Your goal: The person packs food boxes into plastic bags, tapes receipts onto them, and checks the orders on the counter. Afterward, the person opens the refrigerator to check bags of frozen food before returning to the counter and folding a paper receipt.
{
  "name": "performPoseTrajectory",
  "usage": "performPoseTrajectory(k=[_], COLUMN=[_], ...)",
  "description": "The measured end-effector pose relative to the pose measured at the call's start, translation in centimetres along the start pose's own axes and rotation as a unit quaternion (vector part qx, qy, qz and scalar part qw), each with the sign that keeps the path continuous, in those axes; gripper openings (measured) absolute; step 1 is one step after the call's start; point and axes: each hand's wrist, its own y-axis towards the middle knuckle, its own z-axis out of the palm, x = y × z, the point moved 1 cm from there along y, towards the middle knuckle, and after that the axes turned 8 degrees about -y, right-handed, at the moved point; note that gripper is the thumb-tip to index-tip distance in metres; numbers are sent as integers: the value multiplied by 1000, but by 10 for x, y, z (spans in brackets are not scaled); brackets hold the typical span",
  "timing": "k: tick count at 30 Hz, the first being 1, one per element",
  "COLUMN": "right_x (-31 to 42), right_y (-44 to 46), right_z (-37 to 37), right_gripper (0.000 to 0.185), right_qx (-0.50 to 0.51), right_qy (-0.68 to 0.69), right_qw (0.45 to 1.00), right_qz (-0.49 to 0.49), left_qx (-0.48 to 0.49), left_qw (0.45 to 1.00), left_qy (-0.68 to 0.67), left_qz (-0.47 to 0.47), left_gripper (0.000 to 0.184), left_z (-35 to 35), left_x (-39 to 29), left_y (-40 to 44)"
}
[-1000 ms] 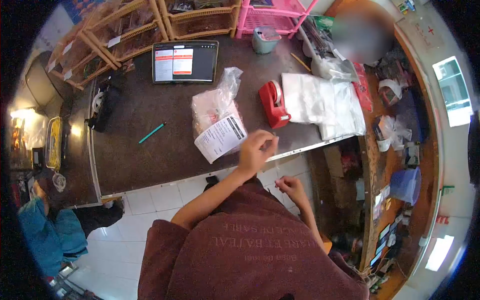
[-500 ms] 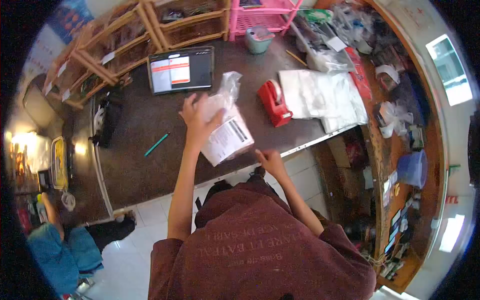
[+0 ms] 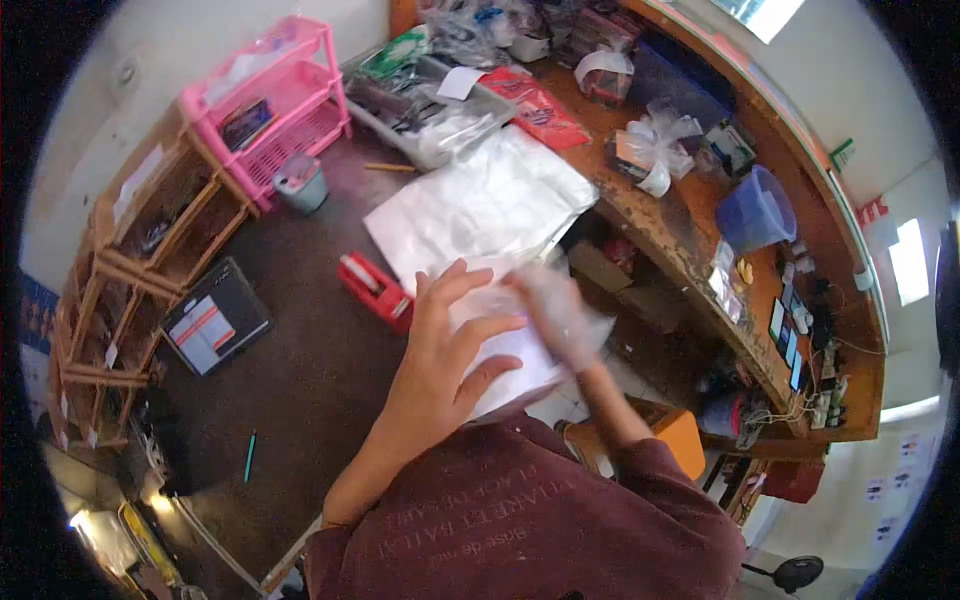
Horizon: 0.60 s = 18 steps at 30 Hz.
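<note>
Showing pale face, package (image 3: 532,374) under splayed left hand (image 3: 437,350); right hand (image 3: 558,316) blurred, grip unclear.

Left hand (image 3: 432,352) splayed; right hand (image 3: 560,318) blurred

Maroon shirt (image 3: 560,540) with faint lettering (image 3: 486,515)

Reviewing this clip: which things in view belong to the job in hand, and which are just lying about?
Part of the job:
pale, plastic-wrapped package, at the left hand and blurred right hand
probably the red tape dispenser
possibly the flat white plastic sheets

Seemingly just lying about:
slim teal pen
dark-framed rectangular tablet
translucent blue plastic bucket
</note>
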Motion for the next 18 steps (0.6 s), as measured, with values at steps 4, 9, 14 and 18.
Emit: performPoseTrajectory(k=[4,9,14,18], right_x=[-96,-201,-329,-326], right_y=[54,164,309,352], right_z=[-65,-135,-166,-138], right_gripper=[12,23,34,29], right_qx=[-163,-158,-62,-220], right_qy=[-153,-67,-15,-232], right_qw=[953,983,997,946], right_qz=[-204,-71,51,55], left_qx=[-16,-118,-226,-295], left_qw=[999,971,922,889], left_qy=[-13,-45,-32,-29], left_qz=[-39,-203,-313,-348], left_gripper=[20,13,11,12], left_z=[10,23,23,22], left_x=[16,64,86,84], left_y=[26,14,-14,-20])
